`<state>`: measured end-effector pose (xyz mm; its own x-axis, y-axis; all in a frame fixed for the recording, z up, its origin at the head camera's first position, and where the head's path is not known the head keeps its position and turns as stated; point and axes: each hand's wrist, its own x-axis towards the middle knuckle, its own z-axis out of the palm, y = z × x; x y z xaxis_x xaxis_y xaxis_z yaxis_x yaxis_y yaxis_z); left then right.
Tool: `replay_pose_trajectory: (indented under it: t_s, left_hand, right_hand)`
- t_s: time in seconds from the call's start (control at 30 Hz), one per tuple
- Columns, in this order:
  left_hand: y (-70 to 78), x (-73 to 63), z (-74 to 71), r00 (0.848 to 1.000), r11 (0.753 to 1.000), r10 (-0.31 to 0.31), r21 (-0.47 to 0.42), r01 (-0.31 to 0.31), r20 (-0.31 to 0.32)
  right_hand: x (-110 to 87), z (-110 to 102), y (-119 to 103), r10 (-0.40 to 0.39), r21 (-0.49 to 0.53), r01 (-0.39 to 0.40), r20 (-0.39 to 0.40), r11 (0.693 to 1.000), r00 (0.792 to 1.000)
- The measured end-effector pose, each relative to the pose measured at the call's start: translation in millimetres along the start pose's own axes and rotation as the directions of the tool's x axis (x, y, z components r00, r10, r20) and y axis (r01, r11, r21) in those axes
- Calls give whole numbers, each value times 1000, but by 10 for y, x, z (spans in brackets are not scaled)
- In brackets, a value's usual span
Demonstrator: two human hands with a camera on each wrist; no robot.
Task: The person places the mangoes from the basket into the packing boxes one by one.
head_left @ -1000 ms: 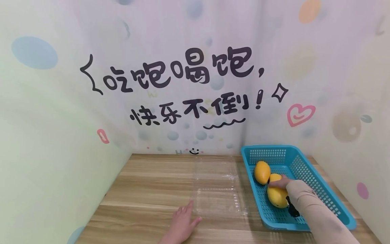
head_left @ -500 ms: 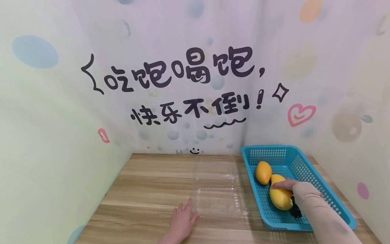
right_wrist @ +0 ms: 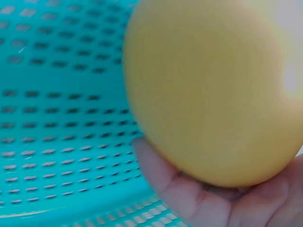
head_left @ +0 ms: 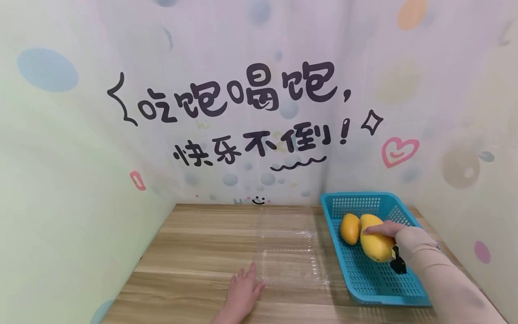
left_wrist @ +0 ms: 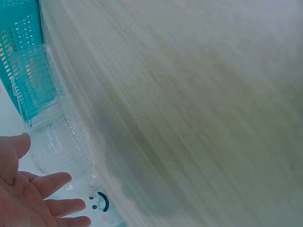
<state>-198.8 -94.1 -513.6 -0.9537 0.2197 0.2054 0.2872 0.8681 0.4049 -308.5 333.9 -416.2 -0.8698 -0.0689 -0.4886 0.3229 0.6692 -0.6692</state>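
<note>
The right hand (head_left: 389, 228) curls its fingers round the larger mango (head_left: 376, 248) (the fingertips underneath are hidden from the head view), inside one blue basket (head_left: 384, 285). Its long axis runs away from the person, narrow end towards the wall, slightly left. One smaller mango (head_left: 350, 229) lies beside it. The left hand (head_left: 243, 291), fingers apart, is near one clear plastic container (head_left: 289, 266), faint against the wood.
</note>
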Motion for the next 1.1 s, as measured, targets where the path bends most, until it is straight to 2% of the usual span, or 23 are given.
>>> replay_pose_trajectory:
  t_s: [0.27,0.43,0.77,0.97,1.1]
  left_hand:
    - [-4,20,1,1000,1000,-15,-14,15,-12]
    - [-7,25,4,1000,1000,-15,-1,15,-15]
    - [-2,9,3,999,999,10,42,-9,-41]
    - [14,3,-19,1000,999,-3,51,4,-25]
    - [25,0,-35,1000,998,-5,59,6,-15]
  right_hand:
    - [21,-31,-340,-35,213,26,39,977,999]
    - [48,88,-629,-102,251,84,57,964,993]
    - [103,561,-1132,-151,267,146,-5,953,989]
    - [210,929,-1245,-166,227,163,-5,960,986]
    - [247,1145,-1283,-171,230,160,30,960,985]
